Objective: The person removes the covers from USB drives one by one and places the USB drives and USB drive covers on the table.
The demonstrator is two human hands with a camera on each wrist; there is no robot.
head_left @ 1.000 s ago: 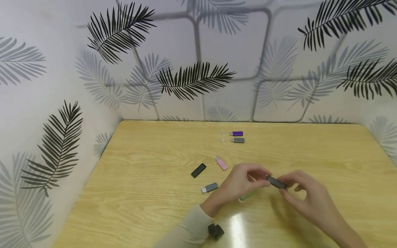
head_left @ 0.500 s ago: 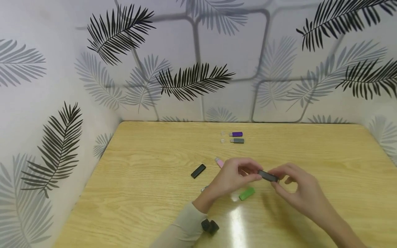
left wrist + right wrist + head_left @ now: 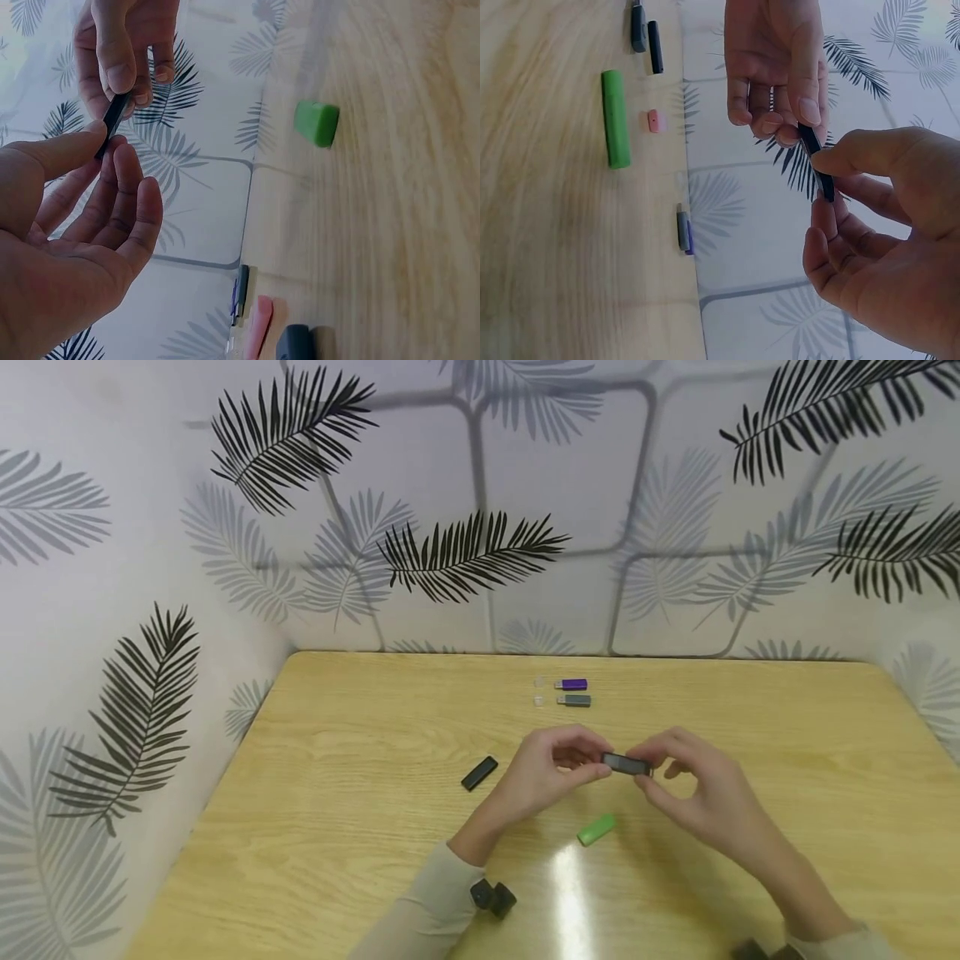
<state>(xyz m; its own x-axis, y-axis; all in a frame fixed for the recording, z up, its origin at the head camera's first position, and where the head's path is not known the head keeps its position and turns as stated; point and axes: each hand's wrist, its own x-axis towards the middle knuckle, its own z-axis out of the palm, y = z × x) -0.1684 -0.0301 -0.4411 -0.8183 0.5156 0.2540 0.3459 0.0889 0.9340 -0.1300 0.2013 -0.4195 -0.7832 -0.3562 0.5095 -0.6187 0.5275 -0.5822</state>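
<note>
Above the table, both hands hold one dark grey USB stick (image 3: 627, 764) between them. My left hand (image 3: 534, 781) pinches its left end between thumb and fingers, and my right hand (image 3: 701, 789) pinches the right end. In the left wrist view the stick (image 3: 112, 124) appears edge-on and slanted, with fingertips covering both of its ends. Below the hands lies a green USB stick (image 3: 596, 830) on the wooden table. To the left of the left hand is a black stick (image 3: 479, 773). A pink USB stick (image 3: 655, 121) shows in the right wrist view; the left hand hides it from the head view.
Towards the back of the table (image 3: 360, 718) lie a purple USB stick (image 3: 573, 684) and a grey USB stick (image 3: 576, 700), with small clear caps (image 3: 538, 701) beside them. Another grey stick (image 3: 638, 28) shows in the right wrist view. A leaf-patterned wall (image 3: 555, 602) stands behind.
Both hands have moved left and away from the body with the dark grey USB stick between them. The green stick has come into full view, while the pink and nearer grey ones became hidden.
</note>
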